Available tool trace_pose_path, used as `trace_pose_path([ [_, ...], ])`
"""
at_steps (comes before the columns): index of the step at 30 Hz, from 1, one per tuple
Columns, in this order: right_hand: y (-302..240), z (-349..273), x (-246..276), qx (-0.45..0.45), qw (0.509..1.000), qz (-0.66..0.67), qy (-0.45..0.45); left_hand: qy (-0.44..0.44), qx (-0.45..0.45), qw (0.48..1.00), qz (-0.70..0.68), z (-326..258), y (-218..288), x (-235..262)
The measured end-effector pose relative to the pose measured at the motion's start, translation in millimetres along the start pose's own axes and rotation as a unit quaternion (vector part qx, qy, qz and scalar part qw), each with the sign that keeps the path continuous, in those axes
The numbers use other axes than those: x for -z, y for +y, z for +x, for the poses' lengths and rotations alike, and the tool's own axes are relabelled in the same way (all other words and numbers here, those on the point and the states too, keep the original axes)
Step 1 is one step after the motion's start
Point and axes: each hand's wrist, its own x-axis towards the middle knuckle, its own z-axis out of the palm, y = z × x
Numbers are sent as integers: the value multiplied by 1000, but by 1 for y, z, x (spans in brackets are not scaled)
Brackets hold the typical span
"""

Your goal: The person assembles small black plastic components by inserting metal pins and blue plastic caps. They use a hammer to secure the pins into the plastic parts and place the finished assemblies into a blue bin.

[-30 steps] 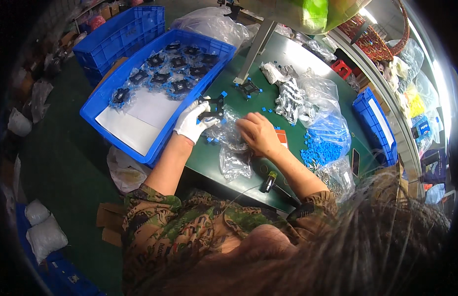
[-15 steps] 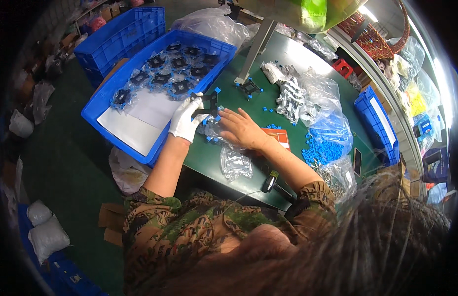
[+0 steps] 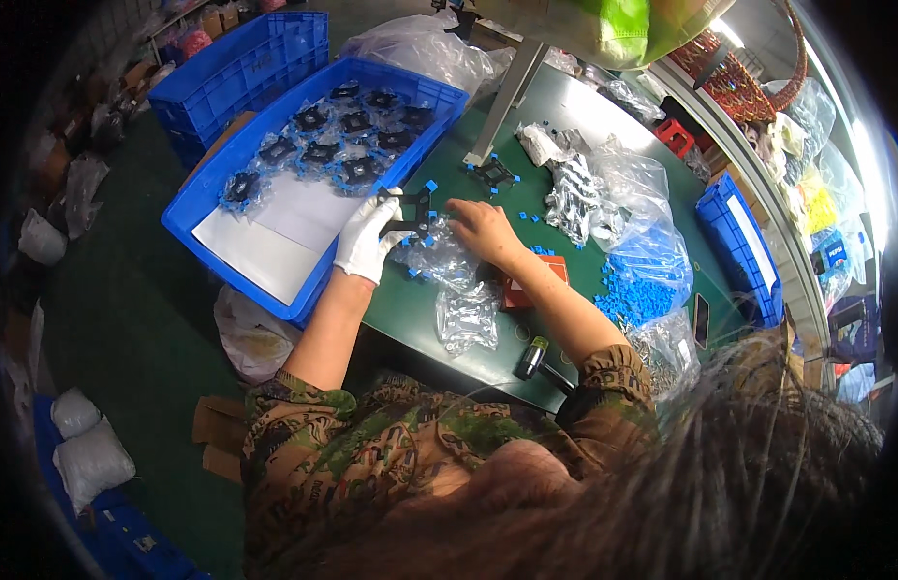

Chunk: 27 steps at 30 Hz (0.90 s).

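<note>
My left hand [image 3: 368, 240], in a white glove, grips a black plastic frame with blue caps [image 3: 412, 210] over the near edge of the green table [image 3: 565, 116]. My bare right hand [image 3: 480, 228] rests fingers-down on a crumpled clear plastic bag [image 3: 447, 261], beside the frame. A second black frame [image 3: 493, 174] lies on the table just beyond. Small blue caps [image 3: 538, 251] are scattered around my right hand.
A blue crate [image 3: 238, 259] at my left holds several bagged black frames and white sheets. More clear bags [image 3: 466, 317], an orange box [image 3: 522, 290], a small hammer [image 3: 532, 358], a bag of blue caps [image 3: 646, 280] and another blue bin [image 3: 739, 246] crowd the table.
My right hand has slid left across the bag toward the frame. My left hand has lifted the frame slightly up and away from the table edge.
</note>
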Motion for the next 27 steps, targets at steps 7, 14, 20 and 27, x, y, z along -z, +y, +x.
trace_pose_path([
  [7, -9, 16, -8, -97, 970, 221, 29, 25, -4, 993, 118, 4, -5, -2],
  [14, -3, 23, -20, -174, 935, 309, -9, -44, -94, 946, 306, 21, -20, -1],
  [20, 12, 21, -23, -200, 897, 392, -22, -34, -80, 894, 440, 36, -23, -16],
  [27, 18, 17, -25, -193, 883, 427, -18, -52, -81, 866, 490, 43, -32, -17],
])
